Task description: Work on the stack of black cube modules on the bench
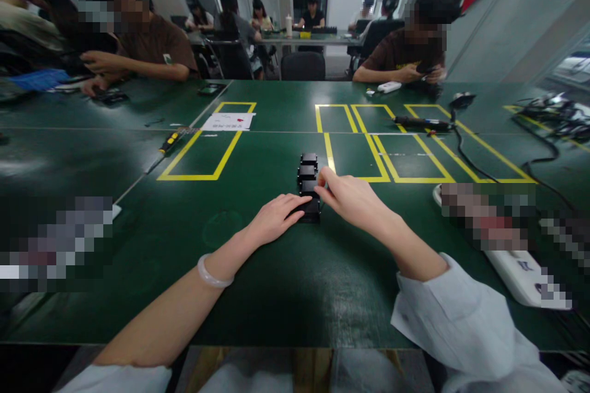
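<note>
A row of several small black blocks (pixel 308 172), box-shaped with little tabs at their sides, runs away from me on the green table. My left hand (pixel 279 218), wearing a pale bangle (pixel 214 273), reaches in from the left. Its thumb and fingers are closed on the nearest black block (pixel 312 212), which they partly cover. From the right, my right hand (pixel 348 196) bends over the row with thumb and index finger pinched together at the right side of the nearer blocks. Whatever lies between those fingertips is too small or hidden to make out.
Yellow tape rectangles (pixel 188 177) mark the green table (pixel 276 295). A black-and-yellow screwdriver (pixel 170 141) and a paper label (pixel 228 121) lie left. Right are a black corded tool (pixel 424 124), a white phone-like object (pixel 516 273) and tangled cables (pixel 562 116). Two people sit opposite.
</note>
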`<state>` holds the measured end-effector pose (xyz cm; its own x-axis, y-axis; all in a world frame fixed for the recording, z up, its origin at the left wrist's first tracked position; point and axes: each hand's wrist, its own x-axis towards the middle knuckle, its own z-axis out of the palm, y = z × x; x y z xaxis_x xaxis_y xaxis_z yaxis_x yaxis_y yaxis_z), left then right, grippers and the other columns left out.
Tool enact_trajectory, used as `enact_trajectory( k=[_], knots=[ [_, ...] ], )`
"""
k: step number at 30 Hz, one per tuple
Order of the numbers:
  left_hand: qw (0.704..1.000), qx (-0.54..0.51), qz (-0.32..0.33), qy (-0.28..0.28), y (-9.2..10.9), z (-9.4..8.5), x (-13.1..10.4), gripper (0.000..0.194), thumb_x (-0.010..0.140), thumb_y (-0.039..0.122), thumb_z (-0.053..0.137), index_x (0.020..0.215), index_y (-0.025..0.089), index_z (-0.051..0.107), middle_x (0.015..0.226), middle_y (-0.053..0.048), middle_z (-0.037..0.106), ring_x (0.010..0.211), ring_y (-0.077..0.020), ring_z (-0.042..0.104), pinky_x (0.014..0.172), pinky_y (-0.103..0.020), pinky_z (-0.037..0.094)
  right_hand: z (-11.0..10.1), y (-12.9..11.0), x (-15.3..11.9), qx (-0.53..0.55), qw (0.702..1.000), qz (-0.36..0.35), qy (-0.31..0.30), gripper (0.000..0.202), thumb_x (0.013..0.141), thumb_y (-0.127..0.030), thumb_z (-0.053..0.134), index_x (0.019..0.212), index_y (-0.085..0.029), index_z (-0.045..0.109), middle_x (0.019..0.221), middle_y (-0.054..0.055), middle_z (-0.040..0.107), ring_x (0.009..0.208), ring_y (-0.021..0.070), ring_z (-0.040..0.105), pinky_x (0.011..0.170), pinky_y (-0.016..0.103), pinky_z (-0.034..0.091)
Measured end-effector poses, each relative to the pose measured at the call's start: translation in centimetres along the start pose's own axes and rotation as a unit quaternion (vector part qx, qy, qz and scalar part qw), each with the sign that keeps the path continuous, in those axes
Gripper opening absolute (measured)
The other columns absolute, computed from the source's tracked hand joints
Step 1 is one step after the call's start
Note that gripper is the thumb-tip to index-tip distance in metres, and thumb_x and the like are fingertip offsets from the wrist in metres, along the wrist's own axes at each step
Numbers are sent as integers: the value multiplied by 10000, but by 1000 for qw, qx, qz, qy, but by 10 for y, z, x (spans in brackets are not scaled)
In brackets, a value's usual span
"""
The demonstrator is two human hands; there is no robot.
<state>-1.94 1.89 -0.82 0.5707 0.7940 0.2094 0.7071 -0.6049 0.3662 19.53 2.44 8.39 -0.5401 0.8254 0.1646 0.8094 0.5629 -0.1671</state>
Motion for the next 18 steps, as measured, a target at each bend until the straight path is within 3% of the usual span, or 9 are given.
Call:
enact_trajectory(
  k=[3, 10, 18],
  knots=[
    [1000, -1, -2, 1, 0, 0, 0, 398, 978, 367, 357, 1360, 268, 412, 1207, -42, 553, 1066, -200, 514, 936, -349, 423, 1, 0, 1, -7, 1000, 2, -3, 259, 956, -396, 340, 1030, -193, 481, 759, 38, 660, 631, 155, 577, 520, 243, 203],
    [1000, -6, -4, -8, 2, -3, 0, 400, 982, 360, 347, 1369, 278, 407, 1218, -44, 546, 1074, -200, 508, 946, -353, 421, 0, 0, 0, -21, 1000, -1, 1, 193, 950, -291, 329, 1037, -192, 471, 766, 35, 660, 602, 142, 566, 510, 238, 203],
    [1000, -4, -7, -10, 2, -3, 0, 397, 983, 363, 344, 1365, 276, 410, 1221, -44, 544, 1082, -201, 506, 949, -357, 421, -3, -2, -1, -7, 1000, 2, 3, 197, 936, -271, 339, 1050, -184, 475, 778, 36, 661, 606, 141, 560, 512, 240, 212]
  ],
)
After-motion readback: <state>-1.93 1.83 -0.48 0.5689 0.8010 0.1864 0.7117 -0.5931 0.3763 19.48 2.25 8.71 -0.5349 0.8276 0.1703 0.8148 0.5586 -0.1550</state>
